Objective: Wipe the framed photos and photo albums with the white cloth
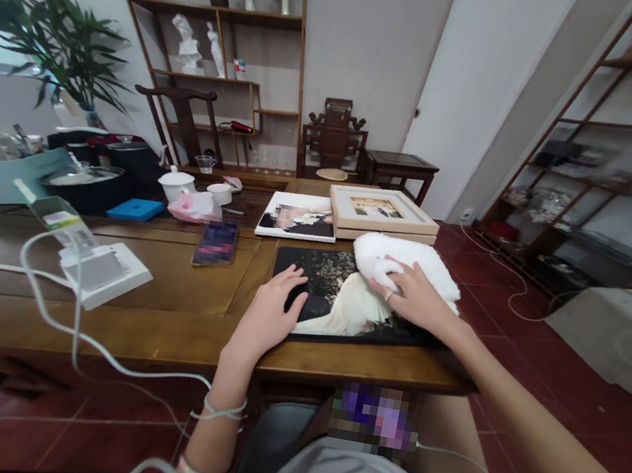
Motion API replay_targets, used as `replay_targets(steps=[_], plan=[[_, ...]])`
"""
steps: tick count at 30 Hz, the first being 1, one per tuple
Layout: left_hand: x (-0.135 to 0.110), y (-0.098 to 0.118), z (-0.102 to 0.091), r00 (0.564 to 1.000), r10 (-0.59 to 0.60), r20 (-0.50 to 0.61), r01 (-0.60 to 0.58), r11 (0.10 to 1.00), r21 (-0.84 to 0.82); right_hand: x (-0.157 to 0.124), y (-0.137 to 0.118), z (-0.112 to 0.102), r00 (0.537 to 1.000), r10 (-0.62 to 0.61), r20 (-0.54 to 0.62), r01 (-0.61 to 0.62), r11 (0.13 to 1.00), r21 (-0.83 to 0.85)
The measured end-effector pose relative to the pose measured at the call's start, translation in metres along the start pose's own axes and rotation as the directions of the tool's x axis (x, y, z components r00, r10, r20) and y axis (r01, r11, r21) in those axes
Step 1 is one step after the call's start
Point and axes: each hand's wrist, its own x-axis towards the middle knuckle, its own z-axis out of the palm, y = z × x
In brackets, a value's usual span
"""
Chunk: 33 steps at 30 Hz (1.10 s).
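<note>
A large dark photo print (335,297) with a white figure on it lies flat near the front edge of the wooden table (169,308). My left hand (272,312) rests flat on the print's left corner, fingers spread. My right hand (412,294) presses a white cloth (409,263) onto the print's upper right part, fingers curled over the cloth.
Behind the print lie a smaller photo print (298,215) and stacked light wooden frames (381,214). A phone (217,242), white box (102,272), cables, blue box, black pots, cups and a pink bag sit left. Shelves, chairs and a plant stand around.
</note>
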Motion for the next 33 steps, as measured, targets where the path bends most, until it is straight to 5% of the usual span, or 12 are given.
replay_targets(steps=[9, 15, 22, 33], plan=[[-0.001, 0.001, 0.0, 1.0, -0.001, -0.001, 0.001, 1.0, 0.004, -0.071, -0.066, -0.012, 0.986, -0.167, 0.03, 0.164, 0.984, 0.067], [0.0, 0.0, 0.0, 1.0, 0.005, 0.002, -0.005, 1.0, 0.011, -0.085, -0.088, -0.016, 0.964, -0.243, 0.108, 0.23, 0.966, 0.121], [-0.001, -0.001, 0.001, 1.0, -0.003, -0.002, 0.003, 1.0, 0.005, -0.055, -0.071, -0.016, 0.974, -0.214, 0.078, 0.2, 0.968, 0.153], [-0.001, -0.001, 0.0, 1.0, -0.005, 0.006, 0.005, 1.0, 0.005, 0.037, -0.014, -0.002, 0.994, -0.089, 0.066, 0.088, 0.996, 0.014]])
